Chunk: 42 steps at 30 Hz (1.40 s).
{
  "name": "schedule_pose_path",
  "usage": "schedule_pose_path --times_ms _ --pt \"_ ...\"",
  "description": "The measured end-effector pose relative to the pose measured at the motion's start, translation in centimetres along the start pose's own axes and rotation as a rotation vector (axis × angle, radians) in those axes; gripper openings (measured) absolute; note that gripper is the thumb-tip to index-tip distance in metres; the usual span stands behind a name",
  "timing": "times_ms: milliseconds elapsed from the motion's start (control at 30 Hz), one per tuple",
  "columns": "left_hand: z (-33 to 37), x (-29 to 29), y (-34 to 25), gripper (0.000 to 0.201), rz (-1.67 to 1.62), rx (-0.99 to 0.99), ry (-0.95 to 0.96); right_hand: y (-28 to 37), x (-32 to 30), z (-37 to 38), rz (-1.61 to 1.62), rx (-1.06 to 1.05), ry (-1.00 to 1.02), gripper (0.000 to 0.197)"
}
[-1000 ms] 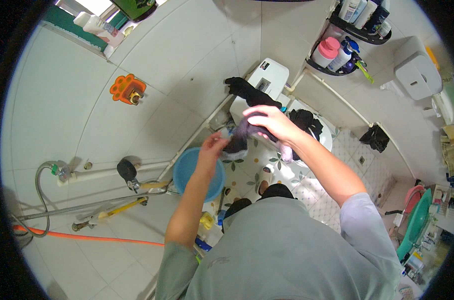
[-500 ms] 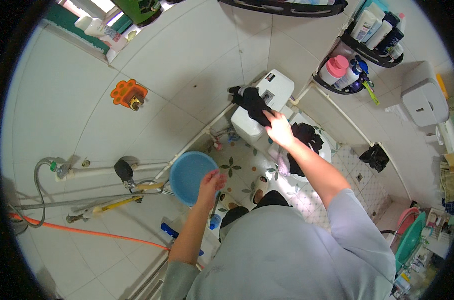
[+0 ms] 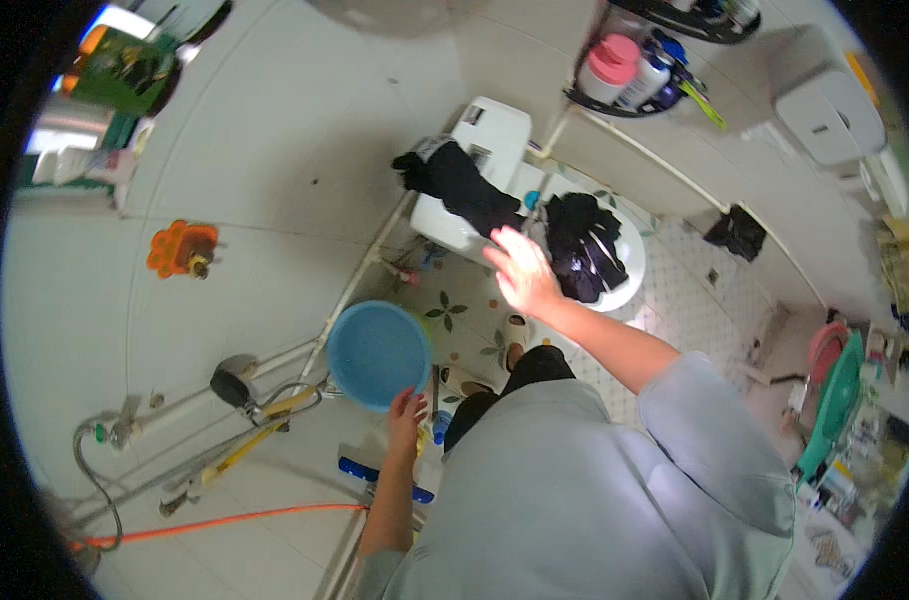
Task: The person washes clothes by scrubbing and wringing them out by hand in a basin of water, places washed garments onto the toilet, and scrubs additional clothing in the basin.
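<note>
1. One long, limp black cloth piece (image 3: pixel 465 195), greyish at its far end, lies slantwise over the white, boxy toilet tank (image 3: pixel 503 120); whether it is a single layer cannot be told.
2. One crumpled heap of black fabric (image 3: pixel 580 240) rests on the white, rounded toilet lid (image 3: pixel 630 262); its folds hide how many pieces it holds.
3. Two hands show. The right hand (image 3: pixel 523 270) has its fingers extended and slightly parted, seemingly gripping nothing, just by the cloth's near end; contact cannot be judged. The left hand (image 3: pixel 406 415) is loosely curled with no cloth visible in it, at the near rim of the one round, light-blue plastic basin (image 3: pixel 375 350).
4. For good handling, I would lay each piece flat along the tank's top, well back from the edge, since limp fabric likely slides on smooth plastic or ceramic. Lifting from the heap by one end should keep neighbours from dragging along.
5. Farther out: one orange, flower-shaped wall fitting (image 3: pixel 180 248), one thin orange hose (image 3: pixel 245 520), one pink-capped, pale bottle (image 3: pixel 610 70) and one black plastic bag (image 3: pixel 740 233).
</note>
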<state>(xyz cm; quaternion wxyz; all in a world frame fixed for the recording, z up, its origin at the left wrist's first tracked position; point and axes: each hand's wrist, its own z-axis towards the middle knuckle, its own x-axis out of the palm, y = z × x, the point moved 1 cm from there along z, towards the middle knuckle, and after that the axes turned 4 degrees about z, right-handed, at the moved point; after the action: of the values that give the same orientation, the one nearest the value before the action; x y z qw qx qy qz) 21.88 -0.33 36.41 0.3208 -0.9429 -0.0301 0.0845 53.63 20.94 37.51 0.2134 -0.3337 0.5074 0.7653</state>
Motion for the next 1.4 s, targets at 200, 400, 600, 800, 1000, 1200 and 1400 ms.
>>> schedule_pose_path --times_ms 200,400,600,800,1000,1200,1400 --pt "0.0 -4.6 5.5 0.044 0.076 -0.113 0.027 -6.0 4.3 -18.0 0.069 0.671 0.180 0.041" --pt "4.4 -9.4 9.7 0.040 0.131 -0.068 0.129 -6.2 2.6 -27.4 0.001 1.254 0.301 0.047" --pt "9.2 -10.1 6.4 0.040 0.272 -0.009 0.076 -2.4 4.2 -30.4 0.038 1.118 0.203 0.056" --pt "9.2 -10.9 7.8 0.044 0.229 -0.006 0.023 -2.5 4.4 -30.5 0.073 1.080 0.099 0.059" --pt "6.0 -13.7 15.9 0.043 0.297 -0.131 0.041 -12.7 3.2 -26.9 -0.113 1.109 0.046 0.062" --pt "2.1 -7.7 17.7 0.037 0.178 -0.346 0.010 -24.4 2.8 -19.7 -0.290 0.872 -0.181 0.063" --pt "2.8 1.8 15.3 0.037 0.302 -0.302 0.082 -26.3 5.3 -18.8 -0.210 0.840 -0.228 0.063"
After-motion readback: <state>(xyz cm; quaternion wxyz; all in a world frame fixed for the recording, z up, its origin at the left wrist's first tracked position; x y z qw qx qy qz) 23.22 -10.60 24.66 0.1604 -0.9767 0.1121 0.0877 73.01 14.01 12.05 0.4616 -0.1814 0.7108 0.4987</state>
